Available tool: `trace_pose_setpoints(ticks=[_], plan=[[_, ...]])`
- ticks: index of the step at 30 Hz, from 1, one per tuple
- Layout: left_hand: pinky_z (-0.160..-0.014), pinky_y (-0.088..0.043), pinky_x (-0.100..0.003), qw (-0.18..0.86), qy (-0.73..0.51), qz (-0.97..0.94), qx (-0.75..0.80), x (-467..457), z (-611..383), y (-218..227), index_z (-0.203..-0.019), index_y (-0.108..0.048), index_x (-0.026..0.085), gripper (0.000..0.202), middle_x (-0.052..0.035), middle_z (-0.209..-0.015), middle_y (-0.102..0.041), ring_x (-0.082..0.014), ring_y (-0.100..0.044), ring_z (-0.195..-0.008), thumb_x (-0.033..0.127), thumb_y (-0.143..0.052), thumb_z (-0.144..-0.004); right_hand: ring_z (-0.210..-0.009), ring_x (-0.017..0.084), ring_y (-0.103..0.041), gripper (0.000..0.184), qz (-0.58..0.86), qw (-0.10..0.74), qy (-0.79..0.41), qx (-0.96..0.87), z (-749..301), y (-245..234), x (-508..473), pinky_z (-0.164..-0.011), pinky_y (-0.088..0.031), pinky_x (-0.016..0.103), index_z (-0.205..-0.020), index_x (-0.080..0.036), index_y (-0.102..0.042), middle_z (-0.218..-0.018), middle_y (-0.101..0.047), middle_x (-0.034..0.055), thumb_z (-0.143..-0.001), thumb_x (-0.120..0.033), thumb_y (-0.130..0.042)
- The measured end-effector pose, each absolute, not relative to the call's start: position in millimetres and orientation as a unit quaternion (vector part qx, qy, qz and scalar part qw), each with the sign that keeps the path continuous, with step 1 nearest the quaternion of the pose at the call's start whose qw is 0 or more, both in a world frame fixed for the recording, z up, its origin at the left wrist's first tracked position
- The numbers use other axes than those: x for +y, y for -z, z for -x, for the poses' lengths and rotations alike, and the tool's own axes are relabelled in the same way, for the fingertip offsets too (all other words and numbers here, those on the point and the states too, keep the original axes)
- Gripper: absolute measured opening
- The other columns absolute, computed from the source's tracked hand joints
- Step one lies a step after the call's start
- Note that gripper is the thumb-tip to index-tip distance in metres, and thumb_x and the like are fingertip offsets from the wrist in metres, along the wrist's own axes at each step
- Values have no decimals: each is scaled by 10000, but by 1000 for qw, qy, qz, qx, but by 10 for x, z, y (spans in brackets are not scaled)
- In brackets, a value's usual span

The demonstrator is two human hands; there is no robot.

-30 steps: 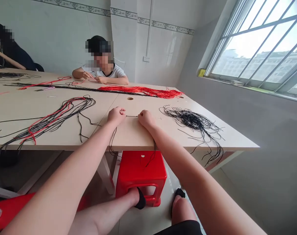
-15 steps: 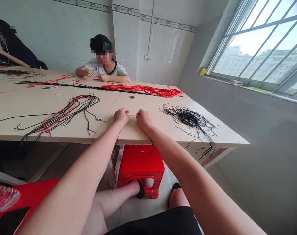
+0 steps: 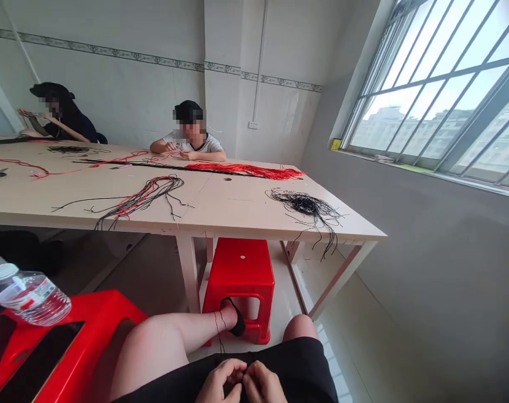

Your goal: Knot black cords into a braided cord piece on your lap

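Head view looks down past the person's lap, where the left hand (image 3: 219,382) and the right hand (image 3: 260,383) sit together, fingers curled and touching over black shorts (image 3: 294,366). Whatever lies between them is hidden, so I cannot tell if they clamp anything. Thin black cords (image 3: 217,330) hang beside the shin, near a foot in a black sock (image 3: 234,318) resting on a red plastic stool (image 3: 239,280). The stool stands under a pale wooden table (image 3: 246,215), which carries a tangled heap of black cords (image 3: 307,205), a loose spread of black and red cords (image 3: 143,196) and a long red bundle of cords (image 3: 246,170). A co-worker (image 3: 191,143) sits across the table, hands at red cord
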State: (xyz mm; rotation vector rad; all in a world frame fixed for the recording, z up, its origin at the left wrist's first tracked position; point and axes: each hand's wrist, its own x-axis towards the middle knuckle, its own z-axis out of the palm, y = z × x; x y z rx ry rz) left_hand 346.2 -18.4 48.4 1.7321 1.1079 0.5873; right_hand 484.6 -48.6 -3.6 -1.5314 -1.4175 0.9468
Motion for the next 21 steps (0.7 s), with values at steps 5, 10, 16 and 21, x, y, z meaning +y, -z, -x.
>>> trace_pose_setpoints(ticks=[5,10,16,21], plan=[[-855,-490,-319,457,-251,-719,459,-317,-3570,-872,-899,-706,176,267,-76,-944,-714,-208,-648,-898,212,-461,-798,-589,139,-459,370,582,466,-378,-549,-4890,-370,-582,-586,-412,265,-679,-197,-432,-647,-503,23,-834,-531,-403],[-822,-486,-329,398,-258,-744,471,-411,-3527,-1046,-835,-709,172,226,-69,-882,-696,-208,-641,-854,232,-494,-796,-583,133,-441,386,556,483,-383,-558,-4884,-526,-698,-569,-399,261,-694,-194,-446,-649,-483,11,-849,-545,-402],[-799,-484,-309,391,-256,-749,470,-412,-3461,-1096,-826,-702,174,232,-65,-870,-681,-198,-636,-841,284,-498,-816,-577,135,-467,333,538,481,-366,-587,-4898,-593,-683,-554,-389,255,-706,-189,-482,-643,-537,22,-868,-474,-422],[-761,-482,-310,399,-262,-735,482,-450,-3509,-1154,-766,-679,164,205,-60,-806,-673,-197,-627,-790,288,-518,-794,-564,116,-440,267,546,419,-386,-614,-5040,-791,-742,-542,-362,238,-696,-178,-500,-630,-534,9,-848,-394,-462]])
